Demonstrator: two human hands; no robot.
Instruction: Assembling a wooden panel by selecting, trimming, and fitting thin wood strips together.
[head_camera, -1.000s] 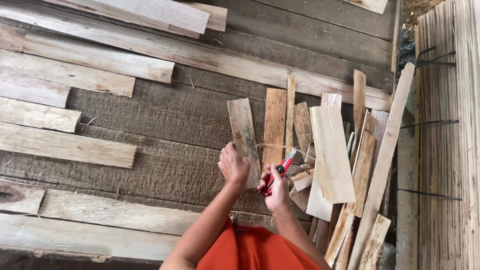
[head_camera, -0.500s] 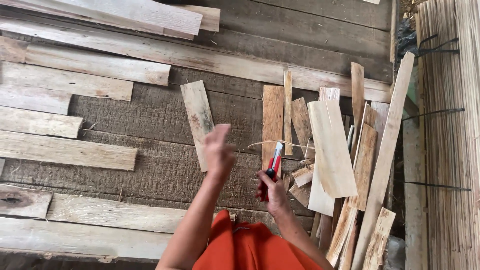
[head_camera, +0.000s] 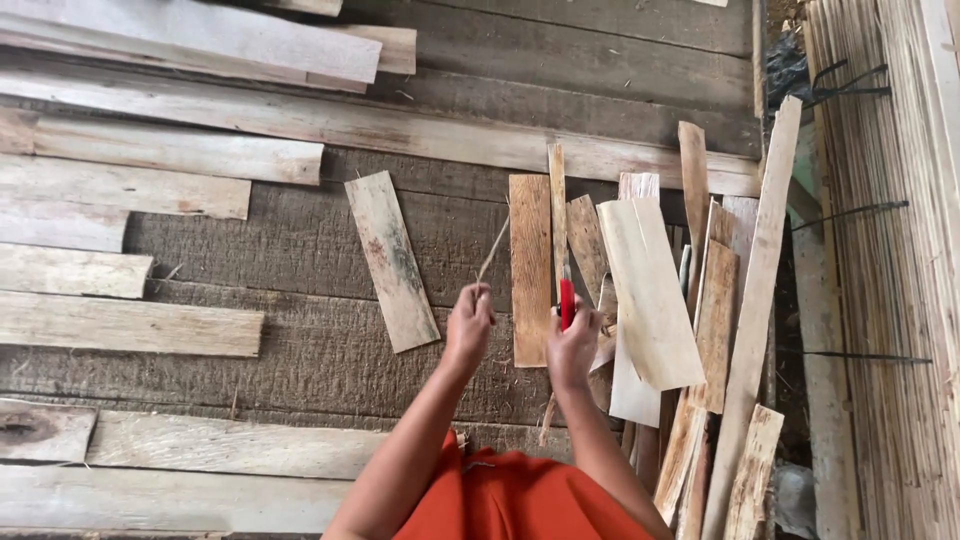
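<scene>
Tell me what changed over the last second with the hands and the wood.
The short flat board that the left hand held by the pile now lies loose on the floor planks, out to the left. The left hand let it go and now pinches a thin wood sliver. The right hand still grips the red-handled tool. The board pile looks unchanged.
</scene>
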